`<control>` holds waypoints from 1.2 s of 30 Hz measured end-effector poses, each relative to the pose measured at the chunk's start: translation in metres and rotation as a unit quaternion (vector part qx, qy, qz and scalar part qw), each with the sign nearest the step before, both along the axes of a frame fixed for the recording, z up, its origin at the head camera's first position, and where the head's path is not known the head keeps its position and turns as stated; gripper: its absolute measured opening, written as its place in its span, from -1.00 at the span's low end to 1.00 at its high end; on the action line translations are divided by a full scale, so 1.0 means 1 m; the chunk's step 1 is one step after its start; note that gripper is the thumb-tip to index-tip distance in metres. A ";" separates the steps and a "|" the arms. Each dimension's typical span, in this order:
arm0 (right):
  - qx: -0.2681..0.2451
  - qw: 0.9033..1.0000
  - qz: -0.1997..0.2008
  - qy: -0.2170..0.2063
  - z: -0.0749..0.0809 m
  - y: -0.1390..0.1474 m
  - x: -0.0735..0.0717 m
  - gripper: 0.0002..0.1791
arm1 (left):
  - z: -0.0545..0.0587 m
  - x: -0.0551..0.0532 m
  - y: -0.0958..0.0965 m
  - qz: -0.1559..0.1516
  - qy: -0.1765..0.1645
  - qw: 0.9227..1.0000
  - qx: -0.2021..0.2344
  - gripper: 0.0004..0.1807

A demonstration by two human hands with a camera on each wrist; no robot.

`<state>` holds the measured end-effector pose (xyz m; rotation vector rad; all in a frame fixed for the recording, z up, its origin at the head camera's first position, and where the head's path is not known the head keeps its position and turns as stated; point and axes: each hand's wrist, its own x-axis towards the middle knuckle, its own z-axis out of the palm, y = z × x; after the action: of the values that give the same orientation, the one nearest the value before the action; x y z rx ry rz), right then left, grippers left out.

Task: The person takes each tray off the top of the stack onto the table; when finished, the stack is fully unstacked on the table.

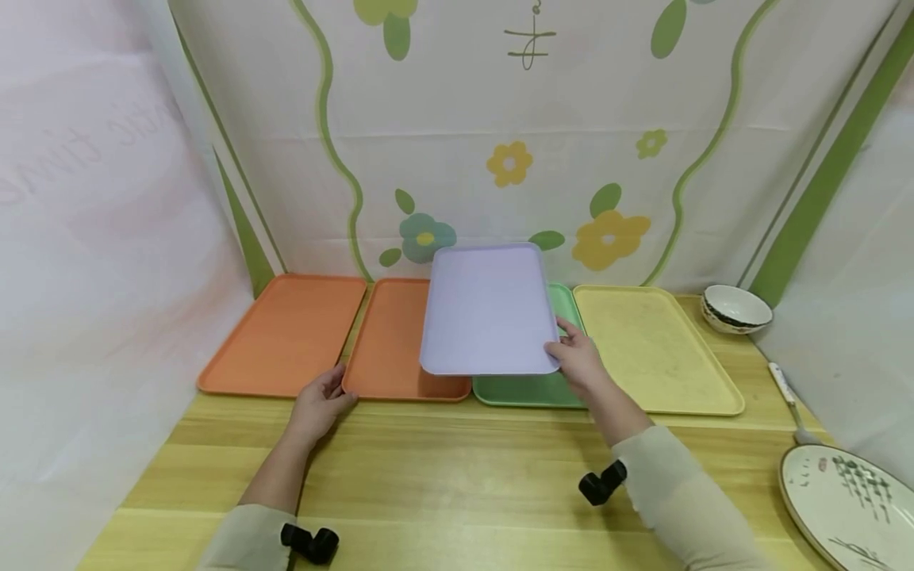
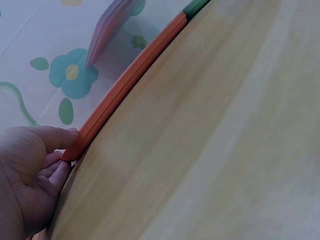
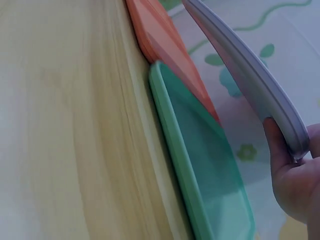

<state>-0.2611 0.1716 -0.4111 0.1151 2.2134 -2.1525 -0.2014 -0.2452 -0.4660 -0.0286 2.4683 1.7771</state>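
My right hand grips a lavender tray by its lower right corner, thumb on the upper face. The lavender tray is raised and tilted above the second orange tray and the green tray, covering parts of both. In the right wrist view, a gap shows between the lavender tray and the green tray. My left hand pinches the near left corner of the second orange tray, with the thumb on its rim in the left wrist view and fingers beneath.
Another orange tray lies at the far left, and a yellow tray right of the green one. At the right stand bowls, a white-handled utensil and a patterned plate. A flowered cloth hangs behind the wooden table.
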 end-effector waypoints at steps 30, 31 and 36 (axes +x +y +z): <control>-0.031 0.999 -0.036 0.020 0.046 0.144 -0.002 -0.71 | 0.000 0.000 0.001 0.005 -0.005 1.000 0.005 -0.23; -0.023 0.999 -0.032 0.023 0.047 0.145 -0.002 -0.72 | 0.000 0.000 0.001 0.005 -0.004 1.000 0.005 -0.23; 0.018 1.000 0.004 0.022 0.052 0.149 -0.003 -0.71 | 0.000 -0.001 0.001 0.004 -0.004 1.000 0.004 -0.23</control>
<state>-0.2639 0.3205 -0.3592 0.0603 2.2719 -2.1318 -0.2021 -0.2440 -0.4656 -0.0462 2.4590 1.7872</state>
